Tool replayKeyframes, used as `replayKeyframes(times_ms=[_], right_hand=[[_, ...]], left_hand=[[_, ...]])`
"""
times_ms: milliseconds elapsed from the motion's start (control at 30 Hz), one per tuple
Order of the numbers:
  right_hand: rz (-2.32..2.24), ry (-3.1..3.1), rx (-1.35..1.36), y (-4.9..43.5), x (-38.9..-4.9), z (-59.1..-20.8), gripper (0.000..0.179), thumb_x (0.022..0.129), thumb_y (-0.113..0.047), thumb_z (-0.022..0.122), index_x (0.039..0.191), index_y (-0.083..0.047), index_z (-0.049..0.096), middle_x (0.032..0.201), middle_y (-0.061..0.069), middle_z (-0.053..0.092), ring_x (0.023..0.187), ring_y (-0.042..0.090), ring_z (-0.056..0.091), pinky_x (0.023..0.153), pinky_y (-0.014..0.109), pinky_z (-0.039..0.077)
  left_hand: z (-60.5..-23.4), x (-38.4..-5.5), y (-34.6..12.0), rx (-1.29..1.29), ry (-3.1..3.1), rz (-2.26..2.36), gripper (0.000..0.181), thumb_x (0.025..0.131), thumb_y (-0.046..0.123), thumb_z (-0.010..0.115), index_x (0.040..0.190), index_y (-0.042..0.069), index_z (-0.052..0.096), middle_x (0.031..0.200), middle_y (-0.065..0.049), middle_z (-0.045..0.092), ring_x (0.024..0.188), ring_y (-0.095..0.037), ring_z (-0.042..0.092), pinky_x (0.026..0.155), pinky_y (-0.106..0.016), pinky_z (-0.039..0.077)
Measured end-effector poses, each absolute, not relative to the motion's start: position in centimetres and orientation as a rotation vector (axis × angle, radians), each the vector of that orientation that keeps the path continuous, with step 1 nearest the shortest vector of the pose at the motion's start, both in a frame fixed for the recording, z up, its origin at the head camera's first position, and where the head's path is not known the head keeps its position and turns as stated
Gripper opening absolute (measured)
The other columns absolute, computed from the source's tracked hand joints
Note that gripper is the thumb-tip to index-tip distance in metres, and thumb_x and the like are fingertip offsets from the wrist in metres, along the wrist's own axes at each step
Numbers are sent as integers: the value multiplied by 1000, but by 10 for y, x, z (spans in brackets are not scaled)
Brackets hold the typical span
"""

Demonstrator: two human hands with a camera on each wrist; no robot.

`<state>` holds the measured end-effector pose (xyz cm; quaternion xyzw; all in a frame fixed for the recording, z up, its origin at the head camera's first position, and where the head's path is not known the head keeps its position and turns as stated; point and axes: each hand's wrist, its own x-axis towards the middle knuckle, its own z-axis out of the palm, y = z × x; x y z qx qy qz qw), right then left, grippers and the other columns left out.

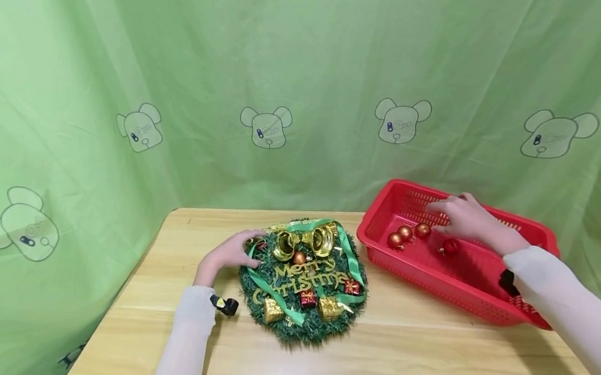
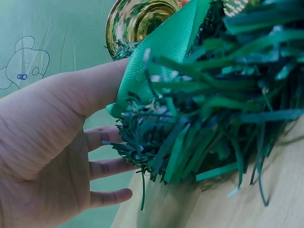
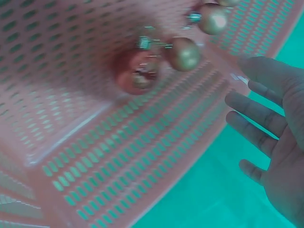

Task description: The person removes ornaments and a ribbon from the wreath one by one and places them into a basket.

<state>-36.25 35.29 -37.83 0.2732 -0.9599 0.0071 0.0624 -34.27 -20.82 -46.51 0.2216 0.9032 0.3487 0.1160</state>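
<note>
A green tinsel wreath (image 1: 307,331) lies on the table, bearing gold bells (image 1: 319,241), gold "Merry Christmas" lettering (image 1: 304,277), small gift boxes, an orange-gold ball (image 1: 299,258) and green ribbon (image 2: 156,57). My left hand (image 1: 235,251) rests at its left edge, thumb by the ribbon, fingers fairly straight; some fingertips are hidden behind the tinsel. Above the red basket (image 1: 435,279), my right hand (image 1: 465,219) holds nothing, its fingers spread and slightly bent. Below it, three orange-gold balls (image 1: 405,232) and one red ball (image 1: 451,246) lie on the basket floor.
The basket has slotted walls and stands angled at the table's right side. Wooden tabletop (image 1: 388,346) shows in front of the wreath. A green curtain (image 1: 330,169) with printed bear heads hangs close behind the table and on the left.
</note>
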Motion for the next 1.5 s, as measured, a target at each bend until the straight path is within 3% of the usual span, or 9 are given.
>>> replayKeyframes(times_ms=[767, 1500], right_hand=[[210, -2589, 1084, 238, -321, -319, 41, 81, -16, 84, 120, -8, 72, 111, 10, 76, 107, 31, 66, 104, 58, 38], [243, -2397, 1455, 147, -316, -338, 40, 83, -23, 84, 120, -14, 72, 113, 2, 77, 109, 25, 66, 108, 59, 41]], left_hand=[[-466, -342, -205, 644, 2644, 1003, 86, 79, 16, 83, 155, 14, 41, 162, -13, 40, 150, -38, 36, 124, -60, 28], [-464, -343, -208, 639, 2653, 994, 86, 80, 14, 83, 155, 13, 41, 161, -13, 40, 149, -39, 36, 124, -60, 28]])
